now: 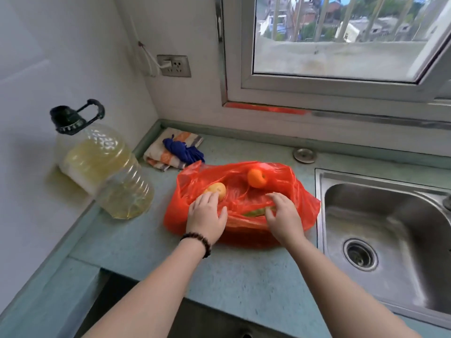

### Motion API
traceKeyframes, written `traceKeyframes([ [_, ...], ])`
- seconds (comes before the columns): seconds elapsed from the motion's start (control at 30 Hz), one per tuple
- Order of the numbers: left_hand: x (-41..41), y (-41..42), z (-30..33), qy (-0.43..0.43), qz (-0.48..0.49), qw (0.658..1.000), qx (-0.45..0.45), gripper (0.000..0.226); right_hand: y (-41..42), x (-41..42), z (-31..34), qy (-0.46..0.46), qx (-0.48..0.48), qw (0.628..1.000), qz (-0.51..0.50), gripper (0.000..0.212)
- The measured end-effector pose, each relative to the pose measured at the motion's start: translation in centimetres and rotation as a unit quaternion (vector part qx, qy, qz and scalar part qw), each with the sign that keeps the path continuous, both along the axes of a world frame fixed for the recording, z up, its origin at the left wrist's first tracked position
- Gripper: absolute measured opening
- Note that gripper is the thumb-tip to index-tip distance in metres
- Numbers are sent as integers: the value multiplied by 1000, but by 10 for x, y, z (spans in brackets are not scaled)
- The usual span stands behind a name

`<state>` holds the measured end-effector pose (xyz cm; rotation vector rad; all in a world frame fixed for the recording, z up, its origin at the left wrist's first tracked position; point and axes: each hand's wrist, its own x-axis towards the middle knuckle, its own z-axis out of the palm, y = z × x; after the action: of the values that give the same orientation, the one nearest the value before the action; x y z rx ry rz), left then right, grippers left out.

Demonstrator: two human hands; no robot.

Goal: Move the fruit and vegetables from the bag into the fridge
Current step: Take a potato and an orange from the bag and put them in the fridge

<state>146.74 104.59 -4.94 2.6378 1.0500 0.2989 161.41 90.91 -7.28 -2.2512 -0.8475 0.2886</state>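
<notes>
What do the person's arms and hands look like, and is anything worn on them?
Both forearms are bare, with no sleeves in view. The left hand has a bracelet of dark round beads around its wrist. The right hand wears no ring, watch or glove that shows.

Head-worn view, forward and down, close over the countertop (244, 276).

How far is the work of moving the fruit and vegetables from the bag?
Nothing looks done: the round orange fruit and yellow round fruit lie in the red plastic bag. In hand: the left hand touches the yellow one; the right hand reaches a green vegetable. No fridge is visible.
</notes>
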Motion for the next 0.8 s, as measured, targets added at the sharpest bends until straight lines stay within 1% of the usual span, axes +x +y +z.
traceKeyframes([
  [0.17,34,29,-15,68,-6,998,-8,46,43,40,-12,1,-36,999,34,48],
  [0.33,57,56,-33,111,11,993,-27,56,78,75,-20,-29,-76,995,66,58],
  [0.4,64,64,-40,120,15,992,-45,59,87,87,-26,-28,-97,991,85,63],
  [0.5,69,71,-51,120,15,989,-84,67,98,100,-34,-7,-128,987,99,72],
  [0.57,71,74,-57,114,16,989,-96,71,105,102,-40,-1,-140,984,106,74],
  [0.7,72,79,-64,91,19,989,-114,73,115,100,-49,13,-122,990,73,70],
  [0.8,71,82,-64,81,13,989,-126,73,115,100,-49,22,-111,991,65,69],
])
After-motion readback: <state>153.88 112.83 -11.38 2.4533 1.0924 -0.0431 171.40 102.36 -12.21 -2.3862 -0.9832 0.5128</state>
